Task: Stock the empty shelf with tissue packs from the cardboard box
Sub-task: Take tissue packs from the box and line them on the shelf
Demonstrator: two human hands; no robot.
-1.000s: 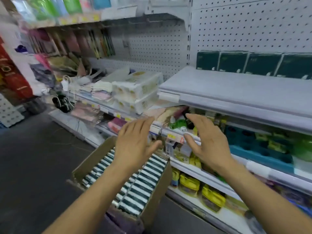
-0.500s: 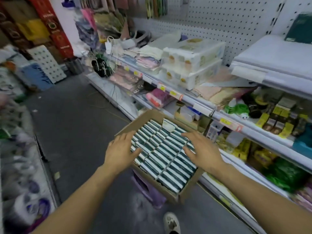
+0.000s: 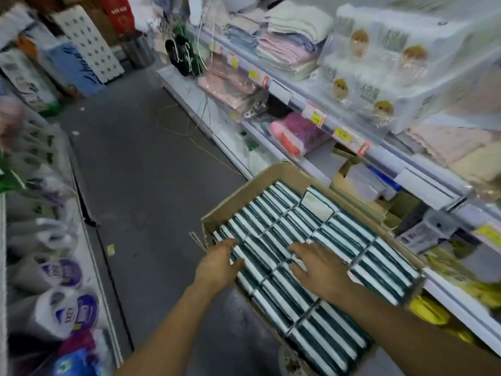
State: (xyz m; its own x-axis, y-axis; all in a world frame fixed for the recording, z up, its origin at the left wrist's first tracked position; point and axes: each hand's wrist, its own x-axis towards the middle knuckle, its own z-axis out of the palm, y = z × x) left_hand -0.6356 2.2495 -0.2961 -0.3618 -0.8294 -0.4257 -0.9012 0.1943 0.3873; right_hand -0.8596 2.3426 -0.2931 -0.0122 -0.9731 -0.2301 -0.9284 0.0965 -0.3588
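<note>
Both hands reach into the cardboard box (image 3: pixel 284 172), fingers spread and relaxed, gripping nothing: the left hand (image 3: pixel 218 263) at the box's near-left edge, touching the outer tissue packs (image 3: pixel 339 240), the right hand (image 3: pixel 322 270) lying flat on the packs in the middle. Green-and-white packs stand on edge in tight rows, filling the box beside the shelving (image 3: pixel 379 156). One pale pack (image 3: pixel 315 206) lies flat on top near the far corner.

1. Folded towels (image 3: pixel 290 42) lie stacked on the upper right shelf.
2. Wrapped toilet roll packs (image 3: pixel 390 66) sit beside them.
3. Yellow price tags (image 3: pixel 314 115) line the shelf edge.
4. Bagged goods (image 3: pixel 54 294) crowd the left.
</note>
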